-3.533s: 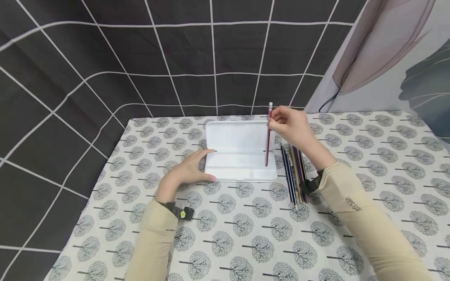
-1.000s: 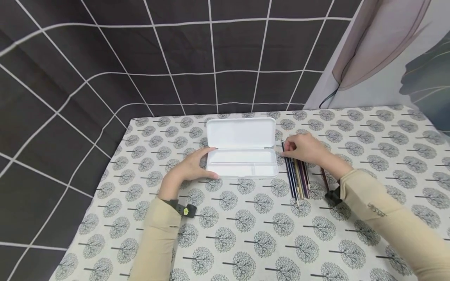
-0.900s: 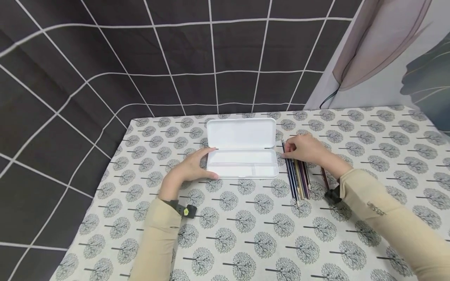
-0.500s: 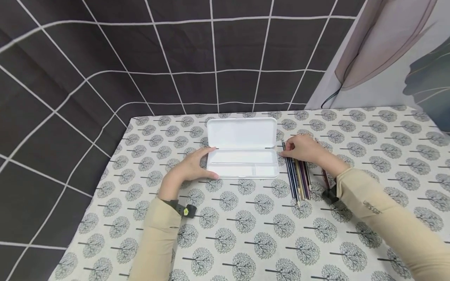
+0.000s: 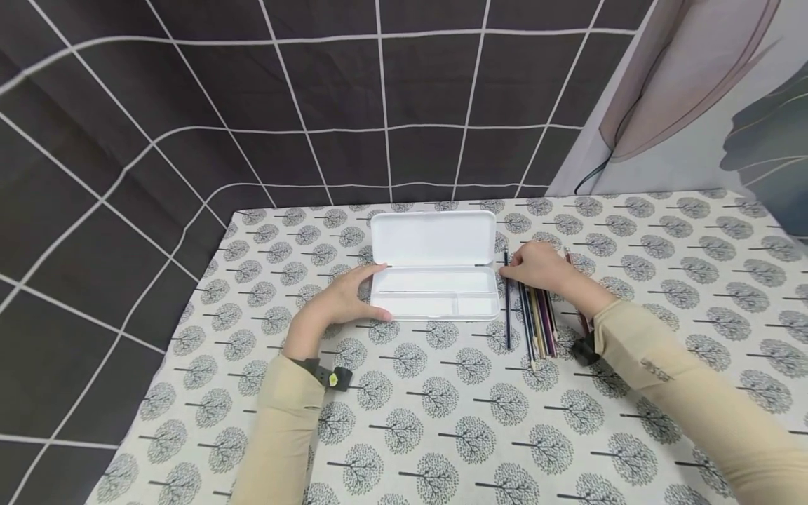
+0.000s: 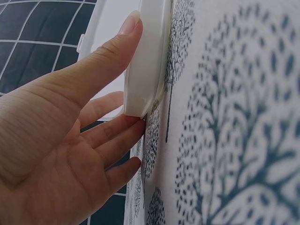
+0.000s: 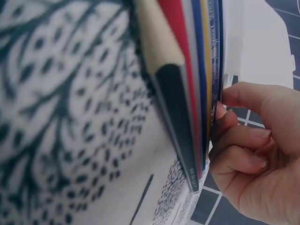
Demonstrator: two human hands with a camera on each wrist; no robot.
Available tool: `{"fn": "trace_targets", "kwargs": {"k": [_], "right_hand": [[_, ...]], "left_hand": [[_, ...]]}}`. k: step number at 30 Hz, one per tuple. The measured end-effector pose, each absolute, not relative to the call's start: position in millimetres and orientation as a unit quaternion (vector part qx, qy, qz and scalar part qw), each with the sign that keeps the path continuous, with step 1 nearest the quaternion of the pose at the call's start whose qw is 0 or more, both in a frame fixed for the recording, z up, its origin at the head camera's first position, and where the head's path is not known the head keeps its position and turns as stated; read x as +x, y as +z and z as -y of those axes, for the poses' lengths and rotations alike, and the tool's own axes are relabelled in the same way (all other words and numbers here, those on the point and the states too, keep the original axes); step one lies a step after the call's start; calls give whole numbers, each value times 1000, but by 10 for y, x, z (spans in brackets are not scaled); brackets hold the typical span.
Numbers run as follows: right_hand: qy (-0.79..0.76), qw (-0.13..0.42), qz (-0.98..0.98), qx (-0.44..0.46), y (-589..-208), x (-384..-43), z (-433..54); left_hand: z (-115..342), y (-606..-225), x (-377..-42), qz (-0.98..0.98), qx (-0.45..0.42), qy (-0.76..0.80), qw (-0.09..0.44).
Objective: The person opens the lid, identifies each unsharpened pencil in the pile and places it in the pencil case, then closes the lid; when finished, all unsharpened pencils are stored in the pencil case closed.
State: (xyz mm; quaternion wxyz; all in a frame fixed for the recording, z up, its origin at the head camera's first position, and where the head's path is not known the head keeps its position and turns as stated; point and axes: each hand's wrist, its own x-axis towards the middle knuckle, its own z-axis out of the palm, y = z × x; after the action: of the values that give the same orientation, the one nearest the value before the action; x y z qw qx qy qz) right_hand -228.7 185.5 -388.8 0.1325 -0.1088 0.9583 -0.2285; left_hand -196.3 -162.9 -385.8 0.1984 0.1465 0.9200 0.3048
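A white pencil case [image 5: 416, 306] lies with its lid [image 5: 434, 238] raised at the back; no pencils show inside. My left hand [image 5: 341, 297] holds the case's left end between thumb and fingers, and in the left wrist view the thumb [image 6: 101, 61] lies along its side. My right hand [image 5: 539, 265] pinches a dark blue pencil [image 5: 508, 315] near its far end, just right of the case. This pencil is apart from a row of several pencils [image 5: 539, 326], whose far ends the hand hides. In the right wrist view a dark sharpened pencil [image 7: 176, 112] is closest.
Right of the row, a reddish pencil [image 5: 583, 324] lies apart, partly covered by the right wrist. The table carries a tree-print cloth [image 5: 435, 421]. A dark checked curtain [image 5: 334, 91] hangs behind and left, and a pale patterned curtain [image 5: 694, 105] at the right.
At first my right hand held a maroon pencil upright over the case; a reddish pencil now lies right of the row. The hand has since drawn the dark blue pencil leftward from the row.
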Motion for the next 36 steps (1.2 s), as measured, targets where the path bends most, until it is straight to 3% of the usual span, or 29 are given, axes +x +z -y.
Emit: {"fn": "trace_targets", "kwargs": {"k": [11, 29, 36], "right_hand": [[-262, 134, -952, -87, -3799, -2272, -1821], [-396, -97, -910, -74, -3446, -2379, -1595], [-370, -34, -911, -178, -3486, -2354, -1522]], "left_hand": [[1621, -3840, -1944, -919, 145, 308, 201], [1647, -3863, -1965, -920, 145, 306, 198], [1638, -3872, -1960, -922, 145, 301, 195]]}}
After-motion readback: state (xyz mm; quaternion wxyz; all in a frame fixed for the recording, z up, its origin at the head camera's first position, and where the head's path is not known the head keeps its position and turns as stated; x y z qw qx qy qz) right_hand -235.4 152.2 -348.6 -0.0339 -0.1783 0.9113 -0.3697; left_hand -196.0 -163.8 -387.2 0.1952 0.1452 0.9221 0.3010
